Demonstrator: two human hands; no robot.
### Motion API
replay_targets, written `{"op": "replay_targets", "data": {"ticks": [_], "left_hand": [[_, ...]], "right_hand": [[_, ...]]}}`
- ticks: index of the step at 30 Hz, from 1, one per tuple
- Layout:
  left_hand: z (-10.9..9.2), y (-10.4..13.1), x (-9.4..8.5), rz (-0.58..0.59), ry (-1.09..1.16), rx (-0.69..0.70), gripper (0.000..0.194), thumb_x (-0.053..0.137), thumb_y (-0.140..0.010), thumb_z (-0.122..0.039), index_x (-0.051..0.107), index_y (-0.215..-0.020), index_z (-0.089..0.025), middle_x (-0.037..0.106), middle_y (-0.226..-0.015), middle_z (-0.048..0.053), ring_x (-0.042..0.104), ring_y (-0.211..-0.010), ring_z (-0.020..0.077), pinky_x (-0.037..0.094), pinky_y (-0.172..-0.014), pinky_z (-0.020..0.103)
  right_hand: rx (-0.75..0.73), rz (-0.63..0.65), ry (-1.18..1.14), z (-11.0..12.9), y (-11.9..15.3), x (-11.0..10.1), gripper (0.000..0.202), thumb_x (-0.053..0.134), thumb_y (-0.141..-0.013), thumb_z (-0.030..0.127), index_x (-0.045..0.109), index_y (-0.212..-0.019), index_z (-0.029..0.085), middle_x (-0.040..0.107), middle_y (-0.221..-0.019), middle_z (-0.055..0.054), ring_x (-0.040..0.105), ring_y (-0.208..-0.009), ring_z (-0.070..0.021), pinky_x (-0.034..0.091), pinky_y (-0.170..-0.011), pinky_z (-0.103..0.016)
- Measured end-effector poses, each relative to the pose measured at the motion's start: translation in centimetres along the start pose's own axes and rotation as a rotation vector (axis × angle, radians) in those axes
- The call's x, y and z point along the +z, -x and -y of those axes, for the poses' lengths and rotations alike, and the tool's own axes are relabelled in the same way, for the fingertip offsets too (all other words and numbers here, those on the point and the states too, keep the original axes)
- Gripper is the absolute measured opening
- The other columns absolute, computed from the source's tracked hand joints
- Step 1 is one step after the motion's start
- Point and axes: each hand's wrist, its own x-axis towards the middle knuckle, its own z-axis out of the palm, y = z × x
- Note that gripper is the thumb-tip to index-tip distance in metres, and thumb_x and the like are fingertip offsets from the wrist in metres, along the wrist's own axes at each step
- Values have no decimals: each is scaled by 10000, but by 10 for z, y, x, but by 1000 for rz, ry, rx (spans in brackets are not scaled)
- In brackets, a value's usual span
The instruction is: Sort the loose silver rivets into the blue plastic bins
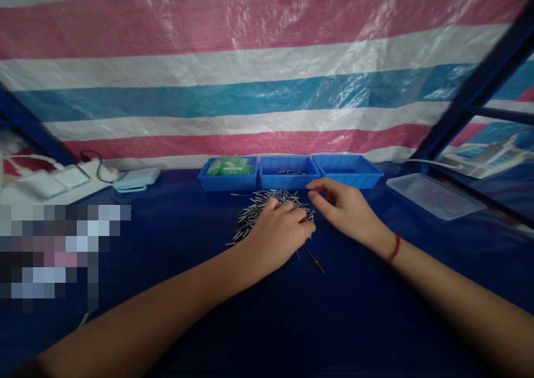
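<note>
A heap of thin silver metal pins, which look like blind rivets [249,216], lies on the dark blue table. My left hand [280,230] rests over the right side of the heap, its fingers curled down among the rivets and the fingertips hidden. To its right, my right hand [340,205] is raised beside the heap, just in front of the bins. Its thumb and index finger come together in a pinch; whatever is between them is too small to make out. One darker, brass-coloured rivet [317,262] lies apart, nearer to me.
Behind the heap stand three blue bins: the left bin [211,183] holds green packets, the middle bin [271,182] a few rivets, beside the right bin [354,180]. A clear plastic lid [434,197] lies right. At left are a light-blue case [137,178] and power strip [54,180].
</note>
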Motion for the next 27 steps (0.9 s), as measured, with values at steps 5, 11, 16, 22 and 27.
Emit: {"op": "replay_targets", "data": {"ticks": [5,11,16,22,27], "left_hand": [[3,2,3,-60,-27,15,174,469,-912,-241,629,-860,-197,634,-865,31,554,-861,209,318,-743,350],[10,1,3,-184,190,-76,141,462,-920,-240,591,-916,-184,668,-977,36,564,-1019,198,368,-856,371],[15,1,6,-351,515,-248,98,473,-908,-193,557,-958,-200,661,-1063,33,580,-1032,171,407,-909,379],[14,3,4,-440,1032,-414,130,467,-899,-211,501,-1022,-183,668,-809,17,649,-764,139,509,-728,301],[13,1,-1,-415,1311,-494,209,508,-862,-199,408,-1045,-196,629,-709,-11,652,-705,150,526,-682,299]], "right_hand": [[-45,26,-18,4,3,-2,202,502,-833,248,629,-966,165,647,-722,-15,562,-549,-126,439,-549,-265],[-76,-20,11,8,6,-7,202,498,-839,260,628,-965,169,646,-708,-20,557,-559,-131,438,-549,-271],[-41,-8,-78,8,5,-8,188,500,-840,265,630,-942,174,659,-752,-23,571,-595,-133,452,-576,-281],[-26,144,-449,19,9,1,186,546,-835,348,632,-855,185,660,-807,-30,589,-700,-141,466,-632,-288],[98,119,-686,28,15,7,192,622,-786,361,622,-892,201,649,-746,-8,520,-580,-106,402,-515,-255]]}}
